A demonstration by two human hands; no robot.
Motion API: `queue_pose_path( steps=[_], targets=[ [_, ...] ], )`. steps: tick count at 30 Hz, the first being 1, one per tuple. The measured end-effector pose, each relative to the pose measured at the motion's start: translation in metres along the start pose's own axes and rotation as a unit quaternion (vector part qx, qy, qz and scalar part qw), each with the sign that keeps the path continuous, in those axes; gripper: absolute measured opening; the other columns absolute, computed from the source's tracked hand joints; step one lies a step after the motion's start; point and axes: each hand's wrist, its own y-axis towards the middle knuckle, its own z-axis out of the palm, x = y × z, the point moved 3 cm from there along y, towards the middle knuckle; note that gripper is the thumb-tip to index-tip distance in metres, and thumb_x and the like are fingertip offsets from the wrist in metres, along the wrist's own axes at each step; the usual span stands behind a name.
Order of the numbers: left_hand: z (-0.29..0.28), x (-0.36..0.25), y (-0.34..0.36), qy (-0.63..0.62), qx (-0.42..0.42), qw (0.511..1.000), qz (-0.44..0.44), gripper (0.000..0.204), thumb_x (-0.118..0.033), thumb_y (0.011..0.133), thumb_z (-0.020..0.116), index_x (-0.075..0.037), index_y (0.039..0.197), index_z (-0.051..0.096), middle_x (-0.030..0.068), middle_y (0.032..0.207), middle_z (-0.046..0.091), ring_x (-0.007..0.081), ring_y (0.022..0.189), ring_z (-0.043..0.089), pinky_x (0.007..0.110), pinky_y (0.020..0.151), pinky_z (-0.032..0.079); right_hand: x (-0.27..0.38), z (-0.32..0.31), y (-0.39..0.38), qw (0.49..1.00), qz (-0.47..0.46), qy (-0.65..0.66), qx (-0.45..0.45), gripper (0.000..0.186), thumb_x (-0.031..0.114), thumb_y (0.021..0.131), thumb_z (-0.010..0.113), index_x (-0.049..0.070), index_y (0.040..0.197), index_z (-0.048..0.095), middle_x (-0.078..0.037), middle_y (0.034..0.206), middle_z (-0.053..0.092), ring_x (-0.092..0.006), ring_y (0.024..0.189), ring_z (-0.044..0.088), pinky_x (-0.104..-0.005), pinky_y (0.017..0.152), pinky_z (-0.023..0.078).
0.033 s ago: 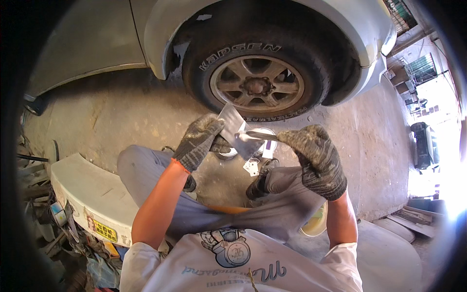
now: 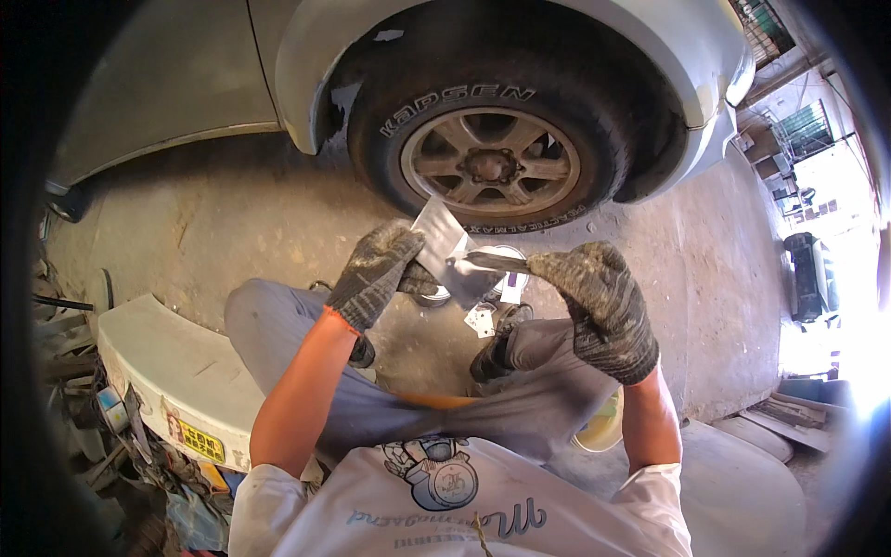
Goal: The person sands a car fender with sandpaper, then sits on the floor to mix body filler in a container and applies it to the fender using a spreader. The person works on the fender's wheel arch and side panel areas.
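My left hand (image 2: 379, 271), in a dark knitted glove with an orange cuff, grips a flat, shiny grey sheet (image 2: 438, 234) by its left side. My right hand (image 2: 605, 306), gloved alike, pinches one end of a slim dark scraper-like tool (image 2: 501, 263). The tool's far end lies over the sheet, beside a white patch on it; whether they touch is hard to tell. Beneath the hands, partly hidden, are a round white-rimmed container (image 2: 509, 252) and some white cards (image 2: 480, 321) on the floor.
A car wheel (image 2: 490, 165) under a pale fender (image 2: 682, 70) stands just ahead. At left lies a pale bumper-like panel (image 2: 176, 357) with scrap beside it. A yellowish bucket (image 2: 601, 429) sits by my right leg. Boards (image 2: 789, 420) lie at far right.
The sheet in my left hand has shifted slightly left and up. The tool's far end has changed angle a little over it, and less white shows at its tip.
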Motion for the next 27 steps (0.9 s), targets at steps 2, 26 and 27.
queue_pose_path(
  steps=[2,26,27],
  targets=[
    [-0.003,-0.007,-0.008,0.008,-0.005,1.000,0.006,0.015,-0.017,0.092,0.056,-0.003,0.096,0.057,0.0033,0.080,0.058,0.0125,0.068,0.062,0.027,0.062,0.056,0.000,0.006,-0.004,1.000,-0.005,0.000,0.002,0.050,0.006,0.071,0.062,0.009,0.121,0.058,-0.009,0.114,0.062,-0.0313,0.100,0.056,-0.0424,0.092,0.041],
    [0.005,-0.032,-0.042,0.113,-0.012,0.993,0.034,0.005,-0.005,0.090,0.058,-0.004,0.094,0.060,-0.0010,0.084,0.057,0.0068,0.076,0.053,0.021,0.065,0.045,-0.009,0.093,-0.020,0.925,-0.060,0.244,-0.285,0.054,0.000,0.067,0.052,0.009,0.120,0.049,-0.022,0.123,0.055,-0.0404,0.108,0.056,-0.0486,0.092,0.043],
    [0.006,-0.033,-0.042,0.098,-0.010,0.995,0.025,0.006,-0.006,0.090,0.058,-0.004,0.095,0.060,-0.0010,0.085,0.057,0.0068,0.077,0.054,0.021,0.065,0.045,-0.009,0.093,-0.020,0.919,-0.050,0.274,-0.279,0.054,-0.006,0.067,0.049,0.007,0.120,0.051,-0.022,0.124,0.055,-0.0405,0.109,0.055,-0.0480,0.093,0.042]
  ],
)
